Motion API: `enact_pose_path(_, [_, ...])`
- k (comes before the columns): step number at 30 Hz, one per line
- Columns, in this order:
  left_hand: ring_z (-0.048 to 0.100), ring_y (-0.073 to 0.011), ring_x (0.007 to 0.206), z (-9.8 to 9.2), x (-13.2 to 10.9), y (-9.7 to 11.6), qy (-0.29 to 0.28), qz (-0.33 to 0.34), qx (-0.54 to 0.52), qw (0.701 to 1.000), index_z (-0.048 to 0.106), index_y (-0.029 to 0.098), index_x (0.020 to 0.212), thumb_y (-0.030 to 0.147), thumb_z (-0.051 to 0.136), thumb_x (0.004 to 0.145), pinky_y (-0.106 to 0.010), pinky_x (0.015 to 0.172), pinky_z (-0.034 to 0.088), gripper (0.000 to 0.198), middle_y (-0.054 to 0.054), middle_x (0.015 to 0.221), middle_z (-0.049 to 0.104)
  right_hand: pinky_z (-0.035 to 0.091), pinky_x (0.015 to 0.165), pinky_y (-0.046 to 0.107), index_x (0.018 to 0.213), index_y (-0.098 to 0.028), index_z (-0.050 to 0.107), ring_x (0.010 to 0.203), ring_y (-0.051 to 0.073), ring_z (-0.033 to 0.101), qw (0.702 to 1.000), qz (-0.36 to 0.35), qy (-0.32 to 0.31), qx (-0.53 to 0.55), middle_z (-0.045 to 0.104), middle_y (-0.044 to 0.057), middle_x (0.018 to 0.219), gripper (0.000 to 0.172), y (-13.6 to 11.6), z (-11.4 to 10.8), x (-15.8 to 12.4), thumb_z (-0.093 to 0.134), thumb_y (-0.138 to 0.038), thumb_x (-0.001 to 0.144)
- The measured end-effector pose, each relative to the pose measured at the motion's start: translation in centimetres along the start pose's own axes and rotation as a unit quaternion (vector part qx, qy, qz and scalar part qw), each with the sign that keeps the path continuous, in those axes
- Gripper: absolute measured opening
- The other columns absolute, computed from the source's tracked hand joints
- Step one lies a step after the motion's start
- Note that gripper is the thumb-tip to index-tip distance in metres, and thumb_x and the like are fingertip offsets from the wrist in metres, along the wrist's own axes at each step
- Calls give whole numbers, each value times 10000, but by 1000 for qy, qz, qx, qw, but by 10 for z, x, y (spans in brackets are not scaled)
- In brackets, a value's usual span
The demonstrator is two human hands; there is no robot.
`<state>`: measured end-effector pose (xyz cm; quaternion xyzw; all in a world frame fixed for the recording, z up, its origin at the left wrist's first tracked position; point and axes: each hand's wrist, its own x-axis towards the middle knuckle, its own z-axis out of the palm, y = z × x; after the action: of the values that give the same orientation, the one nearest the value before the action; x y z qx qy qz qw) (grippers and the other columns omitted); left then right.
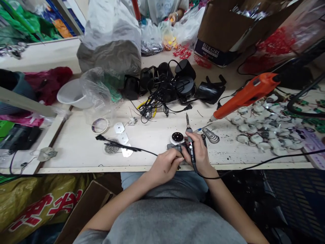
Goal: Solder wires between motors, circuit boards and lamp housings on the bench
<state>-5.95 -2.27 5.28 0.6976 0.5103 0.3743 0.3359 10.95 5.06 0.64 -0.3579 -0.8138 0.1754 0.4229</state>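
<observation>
My left hand (166, 165) is curled at the front edge of the workbench (81, 149), fingers pinched on a small dark part (175, 147) with a black cable running left from it. My right hand (200, 152) is closed around a soldering iron (189, 135), whose tip points away from me, up the bench. A white round piece with a dark centre (177, 137) lies just beyond both hands. A metal coil stand (210, 135) sits right of my right hand.
An orange electric screwdriver (247, 94) hangs over the right side. A heap of black adapters and cables (170, 84) lies mid-bench, white round parts (261, 130) at right, metal plates (123, 139) and a white bowl (71, 95) at left. Another person's hand (172, 17) works far back.
</observation>
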Motion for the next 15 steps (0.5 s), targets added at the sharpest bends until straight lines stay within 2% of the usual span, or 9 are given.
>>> enact_pose_path(3, [579,-135,670,2,-6,-1,31,-23,3,999,561,204,875,332,445,1050,-244,638,477,245,-2,753,616,566,944,466,1437,-193,459,1160,279,610,999,8,26,-27,586,154,1239,509,-4,8,0,546,-155,936])
enact_pose_path(8, [602,-137,698,-2,-12,-11,92,-21,41,995,571,204,879,318,477,1038,-241,651,482,217,-10,774,635,564,940,471,1411,-159,479,1122,286,602,995,11,65,-72,596,163,1189,487,-14,19,-2,536,-137,928])
enact_pose_path(15, [632,-132,676,-11,-9,-19,119,-86,-18,989,575,209,870,343,520,1002,-240,649,506,197,2,750,668,571,919,479,1405,-181,472,1108,291,612,993,38,86,-75,596,156,1195,498,-11,16,2,604,-214,926])
